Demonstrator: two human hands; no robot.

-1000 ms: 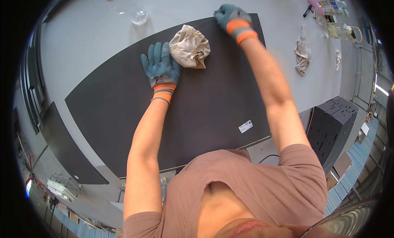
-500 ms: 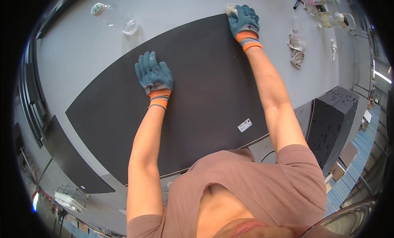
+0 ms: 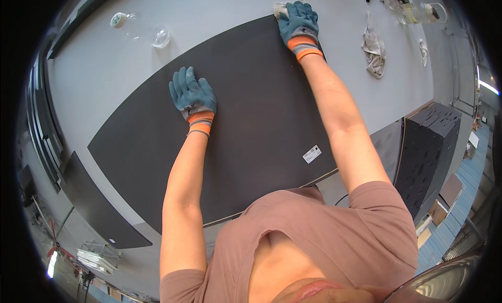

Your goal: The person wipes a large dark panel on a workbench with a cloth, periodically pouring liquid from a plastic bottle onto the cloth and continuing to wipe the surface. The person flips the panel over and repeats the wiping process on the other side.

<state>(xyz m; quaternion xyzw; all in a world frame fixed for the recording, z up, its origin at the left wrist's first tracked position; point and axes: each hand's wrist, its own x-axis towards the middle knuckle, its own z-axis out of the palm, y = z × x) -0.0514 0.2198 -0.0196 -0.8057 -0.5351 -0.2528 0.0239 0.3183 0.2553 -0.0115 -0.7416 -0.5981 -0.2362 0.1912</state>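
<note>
A large dark grey panel (image 3: pixel 256 109) with a small white label (image 3: pixel 311 154) lies flat in front of me. My left hand (image 3: pixel 192 94), in a blue-grey glove with an orange cuff, rests on its left part, palm down and fingers stretched out. At the panel's far right corner, my right hand (image 3: pixel 299 25), gloved alike, is closed over a pale cloth (image 3: pixel 281 9). Most of that cloth is hidden under the glove.
A clear bottle (image 3: pixel 138 30) lies on the light table (image 3: pixel 225 7) at the far left. A crumpled rag (image 3: pixel 374 49) and more bottles (image 3: pixel 418 13) are at the far right. Dark stacked panels (image 3: pixel 429 151) stand on the right; another dark panel (image 3: pixel 102 203) is on the left.
My right hand and the cloth appear slightly farther left along the panel's far edge. My left hand stays on the panel. The whole view has shifted a little.
</note>
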